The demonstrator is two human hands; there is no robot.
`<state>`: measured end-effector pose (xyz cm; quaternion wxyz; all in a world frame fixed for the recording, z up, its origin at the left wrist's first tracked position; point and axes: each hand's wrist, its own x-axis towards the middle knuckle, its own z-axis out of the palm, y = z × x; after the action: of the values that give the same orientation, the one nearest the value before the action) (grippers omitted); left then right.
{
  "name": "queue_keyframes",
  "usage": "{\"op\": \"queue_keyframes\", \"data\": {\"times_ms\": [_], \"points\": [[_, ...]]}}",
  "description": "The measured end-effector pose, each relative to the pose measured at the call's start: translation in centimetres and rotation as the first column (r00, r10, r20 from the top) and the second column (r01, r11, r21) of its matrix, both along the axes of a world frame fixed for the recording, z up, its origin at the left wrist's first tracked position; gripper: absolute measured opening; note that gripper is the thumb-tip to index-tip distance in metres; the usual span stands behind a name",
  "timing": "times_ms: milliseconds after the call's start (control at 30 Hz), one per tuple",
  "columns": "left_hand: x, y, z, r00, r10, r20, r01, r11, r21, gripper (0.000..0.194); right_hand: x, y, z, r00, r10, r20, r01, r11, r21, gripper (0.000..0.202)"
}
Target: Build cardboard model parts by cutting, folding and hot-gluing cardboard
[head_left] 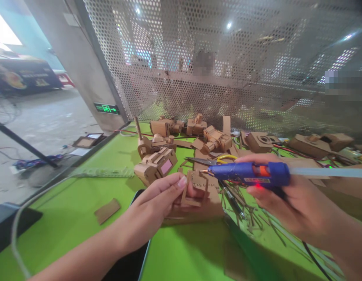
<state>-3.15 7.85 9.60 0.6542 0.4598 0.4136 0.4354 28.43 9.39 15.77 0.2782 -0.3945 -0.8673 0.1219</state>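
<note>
- Pinching a thin cardboard frame (192, 202) between thumb and fingers, the left hand (157, 198) holds it in front of the nozzle; the right hand (300, 205) is wrapped around a blue glue gun (236, 173).
- The nozzle points at the frame's top edge; whether they touch, I cannot tell.
- A red light glows on the gun, so the tip may be hot: a slip could burn the nearby left fingers, and too firm a push or pinch might bend the narrow strips.
- The gun's pale label is too small to read.
- Handwriting on cardboard (202, 185) behind the frame is inverted and unclear.
- Beyond the table, a green exit sign (106, 108) shows a running figure and an arrow; a dark printed panel (25, 74) is blurred.
</note>
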Motion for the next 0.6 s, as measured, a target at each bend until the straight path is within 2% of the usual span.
{"op": "queue_keyframes", "data": {"times_ms": [133,467,533,600], "points": [[0.0,0.0,0.2,0.999,0.023,0.041,-0.020,0.998,-0.053,0.047,0.1,-0.1,-0.1,1.000,0.016,0.019,-0.016,1.000,0.023,0.041],[0.3,-0.1,1.1,0.984,-0.044,0.172,0.056,0.996,-0.067,0.041,0.0,-0.1,0.1,1.000,0.014,0.015,-0.015,1.000,0.011,0.041],[0.2,-0.1,0.9,0.989,-0.028,0.143,0.037,0.998,-0.057,0.040,0.0,-0.2,0.1,1.000,0.013,-0.028,-0.014,1.000,-0.028,0.042],[0.1,0.0,0.6,0.994,-0.007,0.113,0.012,0.999,-0.048,0.038,0.1,-0.4,0.1,0.995,0.025,-0.100,-0.039,0.990,-0.137,0.044]]}}
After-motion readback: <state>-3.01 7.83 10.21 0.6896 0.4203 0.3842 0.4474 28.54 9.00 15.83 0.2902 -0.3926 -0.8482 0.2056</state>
